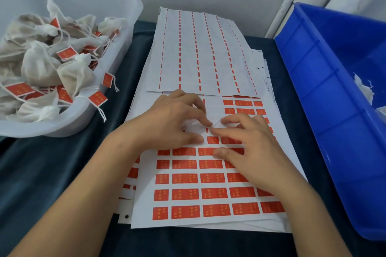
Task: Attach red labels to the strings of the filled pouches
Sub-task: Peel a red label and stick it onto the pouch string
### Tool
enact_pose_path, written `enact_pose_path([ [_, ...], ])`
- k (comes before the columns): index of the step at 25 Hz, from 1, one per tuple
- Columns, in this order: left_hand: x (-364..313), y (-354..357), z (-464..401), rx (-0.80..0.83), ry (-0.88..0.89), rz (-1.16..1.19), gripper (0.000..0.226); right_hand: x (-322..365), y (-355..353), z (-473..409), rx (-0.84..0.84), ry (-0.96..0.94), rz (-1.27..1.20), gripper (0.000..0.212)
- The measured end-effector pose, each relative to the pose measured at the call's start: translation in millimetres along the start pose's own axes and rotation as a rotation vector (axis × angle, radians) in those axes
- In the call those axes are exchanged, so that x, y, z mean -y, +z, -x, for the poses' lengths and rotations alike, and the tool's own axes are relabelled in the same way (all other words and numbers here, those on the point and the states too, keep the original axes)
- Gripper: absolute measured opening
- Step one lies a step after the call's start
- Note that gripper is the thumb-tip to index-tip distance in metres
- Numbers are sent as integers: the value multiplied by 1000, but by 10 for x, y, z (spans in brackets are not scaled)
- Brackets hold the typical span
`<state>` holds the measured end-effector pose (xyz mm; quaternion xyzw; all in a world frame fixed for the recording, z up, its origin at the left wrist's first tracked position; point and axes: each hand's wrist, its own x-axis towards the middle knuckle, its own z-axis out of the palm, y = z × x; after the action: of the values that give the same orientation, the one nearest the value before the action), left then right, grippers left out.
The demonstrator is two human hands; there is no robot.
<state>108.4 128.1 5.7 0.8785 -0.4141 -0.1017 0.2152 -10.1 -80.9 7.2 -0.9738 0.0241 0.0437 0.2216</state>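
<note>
Both hands working a red label loose on the label sheet [208, 223]

Left hand [173, 119] is curling its fingers over a white pouch string, at 9 o'clock of the right hand [246, 142], whose spread fingertips are pressing the label rows; any pinch I cannot tell. Labels look thin, flimsy, sticky: lift by a corner. Tagged pouches [41, 69] are sitting in the clear tub [129, 27] at 10 o'clock.

Dark teal cloth [52, 173] over the table, blue plastic crate [325, 98] at right, perhaps white scraps inside
</note>
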Motion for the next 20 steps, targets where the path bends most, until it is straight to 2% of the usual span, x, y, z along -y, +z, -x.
enact_pose_path([
  [4,6,18,-11,-5,-24,17,37,-122,-119,-134,78,-10,-118,33],
  [15,-79,106,-50,-66,-79,85,31,-177,7,-145,-38,-43,-163,31],
  [20,-79,98,-31,-80,-65,139,27,-134,-50,-182,75,-175,-79,35],
])
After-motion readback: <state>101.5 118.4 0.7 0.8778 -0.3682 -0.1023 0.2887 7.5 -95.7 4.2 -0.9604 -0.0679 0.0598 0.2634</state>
